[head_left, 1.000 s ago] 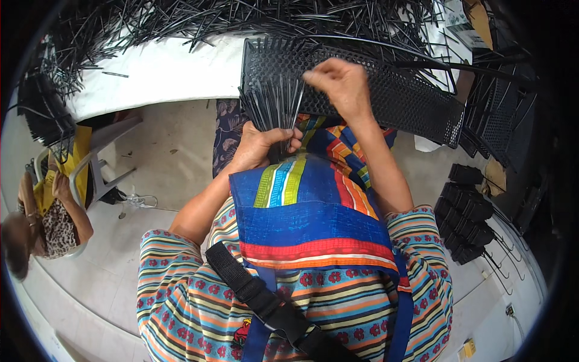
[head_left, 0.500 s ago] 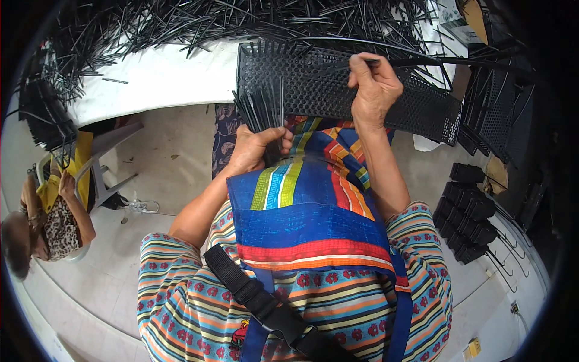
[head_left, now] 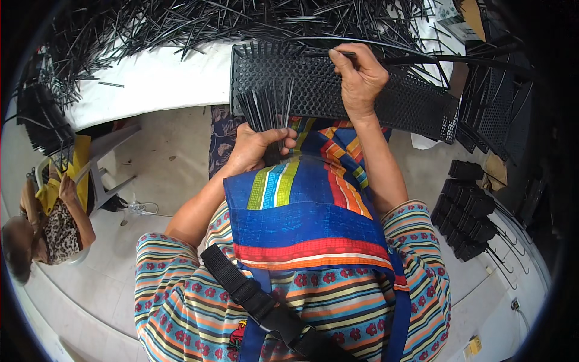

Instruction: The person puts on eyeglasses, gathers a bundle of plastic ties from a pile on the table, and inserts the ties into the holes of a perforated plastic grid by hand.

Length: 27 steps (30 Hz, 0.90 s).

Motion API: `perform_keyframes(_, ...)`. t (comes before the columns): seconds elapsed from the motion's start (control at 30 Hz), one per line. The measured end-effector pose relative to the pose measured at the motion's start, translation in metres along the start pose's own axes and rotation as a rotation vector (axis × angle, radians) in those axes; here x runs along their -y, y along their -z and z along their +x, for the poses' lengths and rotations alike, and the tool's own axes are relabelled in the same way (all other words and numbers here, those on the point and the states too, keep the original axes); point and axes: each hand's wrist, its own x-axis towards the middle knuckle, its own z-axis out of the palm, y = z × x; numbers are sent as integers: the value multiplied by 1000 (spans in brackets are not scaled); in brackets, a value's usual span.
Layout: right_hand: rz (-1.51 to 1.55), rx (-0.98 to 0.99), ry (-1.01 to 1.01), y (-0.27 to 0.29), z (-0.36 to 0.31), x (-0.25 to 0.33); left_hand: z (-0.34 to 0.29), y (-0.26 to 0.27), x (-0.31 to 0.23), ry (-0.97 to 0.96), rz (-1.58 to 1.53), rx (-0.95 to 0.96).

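Note:
A long black perforated panel [head_left: 316,90] slants in front of me, its near side by my lap. My left hand [head_left: 254,145] is closed around a fanned bundle of thin black plastic strips [head_left: 260,108], their tips over the panel's left part. Over the panel's middle, my right hand [head_left: 363,83] pinches a thin black strip [head_left: 322,54] that points left along the panel's far side. A row of short black strips [head_left: 259,49] sticks up along the panel's far left edge. The pinched strip's left end is hard to make out there.
A large heap of loose black strips [head_left: 211,24] covers the white-topped table [head_left: 151,87]. More perforated panels [head_left: 497,102] stand at the right. Black bundles with wire hooks [head_left: 464,211] are on the floor at right. Another person [head_left: 60,223] sits at the left, beside a stool [head_left: 102,175].
My right hand has moved left and slightly away from me, bringing the strip closer to the panel's far left edge. The left hand keeps its bundle, nearly in place.

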Motion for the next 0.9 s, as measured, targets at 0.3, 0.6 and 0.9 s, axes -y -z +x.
perform_keyframes(0.3,-377,151,175,-14,20,8,4,5,5,-25,-4,42)
perform_keyframes(0.6,-439,178,189,-12,15,4,6,7,4,-4,-61,60)
perform_keyframes(0.9,277,513,-819,-4,-34,9,3,-2,4,-53,40,135)
